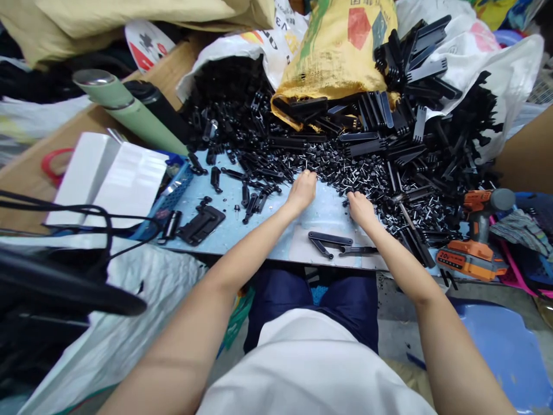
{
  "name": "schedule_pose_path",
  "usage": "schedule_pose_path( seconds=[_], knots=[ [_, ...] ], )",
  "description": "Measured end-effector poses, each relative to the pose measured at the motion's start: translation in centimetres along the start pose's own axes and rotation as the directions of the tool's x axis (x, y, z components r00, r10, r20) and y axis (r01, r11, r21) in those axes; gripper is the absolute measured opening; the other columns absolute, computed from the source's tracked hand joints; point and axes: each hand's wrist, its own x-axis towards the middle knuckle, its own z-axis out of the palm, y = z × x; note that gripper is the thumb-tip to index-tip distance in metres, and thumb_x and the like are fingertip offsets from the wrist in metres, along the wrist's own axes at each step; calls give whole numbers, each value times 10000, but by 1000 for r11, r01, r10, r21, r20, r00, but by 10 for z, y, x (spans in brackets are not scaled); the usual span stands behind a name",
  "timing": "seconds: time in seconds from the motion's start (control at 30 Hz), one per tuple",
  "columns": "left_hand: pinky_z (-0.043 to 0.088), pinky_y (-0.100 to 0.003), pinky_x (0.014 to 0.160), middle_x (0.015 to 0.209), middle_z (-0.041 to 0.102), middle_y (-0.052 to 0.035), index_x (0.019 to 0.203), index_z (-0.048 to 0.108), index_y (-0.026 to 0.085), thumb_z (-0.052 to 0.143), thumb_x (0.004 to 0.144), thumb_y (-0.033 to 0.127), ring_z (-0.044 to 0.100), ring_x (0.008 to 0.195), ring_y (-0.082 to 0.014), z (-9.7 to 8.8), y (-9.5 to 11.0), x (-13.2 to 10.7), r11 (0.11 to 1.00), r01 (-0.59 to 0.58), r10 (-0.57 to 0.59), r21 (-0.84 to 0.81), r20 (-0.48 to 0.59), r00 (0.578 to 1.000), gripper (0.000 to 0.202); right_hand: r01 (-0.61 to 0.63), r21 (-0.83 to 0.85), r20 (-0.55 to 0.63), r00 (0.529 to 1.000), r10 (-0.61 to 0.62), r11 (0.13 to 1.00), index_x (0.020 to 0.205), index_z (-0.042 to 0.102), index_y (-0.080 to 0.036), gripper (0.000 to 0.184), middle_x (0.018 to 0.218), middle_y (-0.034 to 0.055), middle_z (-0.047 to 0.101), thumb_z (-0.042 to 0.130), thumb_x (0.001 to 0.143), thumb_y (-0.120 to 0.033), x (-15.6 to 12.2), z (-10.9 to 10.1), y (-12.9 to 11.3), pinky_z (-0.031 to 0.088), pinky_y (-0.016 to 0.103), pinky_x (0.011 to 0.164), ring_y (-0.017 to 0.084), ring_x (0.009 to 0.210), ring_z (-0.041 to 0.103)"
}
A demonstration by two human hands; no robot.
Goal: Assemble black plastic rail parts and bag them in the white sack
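Observation:
My left hand (304, 188) is closed in a pinch at the front edge of a pile of black-headed screws (330, 158). What its fingertips hold, if anything, is too small to make out. To the right, my right hand (361, 208) has its fingers curled together at the same pile, beside a small black piece; its grip is partly hidden. Just below the hands, a folded black plastic arm (330, 237) lies on a pale board near the table's front edge. Another slim black part (358, 251) sits next to it, partly under my right forearm.
An orange cordless drill (473, 236) stands at the right, near a hammer (408, 216). Black plastic parts spill from a yellow sack (337, 52) at the back. A black bracket (201, 223), blue basket (173, 193) and green flask (129, 109) are leftward on the blue table (194, 199).

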Motion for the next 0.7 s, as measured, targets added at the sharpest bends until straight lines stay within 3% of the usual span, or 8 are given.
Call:
schedule_pose_path(
  seconds=[0.13,0.23,0.43,0.53,0.6,0.7],
  knots=[
    [453,-278,792,892,512,-92,1035,514,111,361,905,114,524,854,-200,-11,-8,-80,977,-200,201,-76,12,979,201,76,-19,-29,997,-77,997,1057,539,-99,285,1039,150,538,341,852,-104,-8,8,9,354,302,757,231,961,485],
    [466,-270,753,858,506,-81,998,516,116,360,897,79,526,811,-193,-16,-4,-116,961,-268,272,-67,73,959,190,114,21,-47,992,-113,993,1012,564,-87,274,1074,161,527,358,832,-100,-14,14,15,367,292,756,225,961,487],
    [477,-284,774,827,491,-94,905,527,89,321,792,-62,516,851,-212,-33,18,-116,961,-256,222,108,252,942,279,186,221,-239,962,-132,957,884,599,-116,209,945,129,557,412,791,-102,-25,23,27,400,296,800,205,899,503],
    [476,-278,769,800,481,-89,877,528,89,305,769,-79,513,838,-208,-40,24,-113,945,-293,244,148,279,929,299,235,386,-359,929,-89,892,849,603,-138,164,875,97,577,455,776,-136,-38,22,35,423,289,759,176,809,527],
    [475,-273,773,793,477,-86,877,528,90,306,770,-78,512,834,-202,-39,24,-114,940,-310,265,146,265,927,298,246,509,-358,932,-57,825,794,605,-145,117,799,66,586,497,755,-166,-49,18,37,433,271,701,147,707,531],
    [478,-274,769,799,478,-87,923,530,81,331,794,-60,513,838,-201,-30,21,-116,926,-362,329,106,242,913,276,230,671,-239,967,-89,704,734,617,-144,103,700,32,596,558,725,-228,-65,6,37,427,236,619,119,620,530]
  ],
)
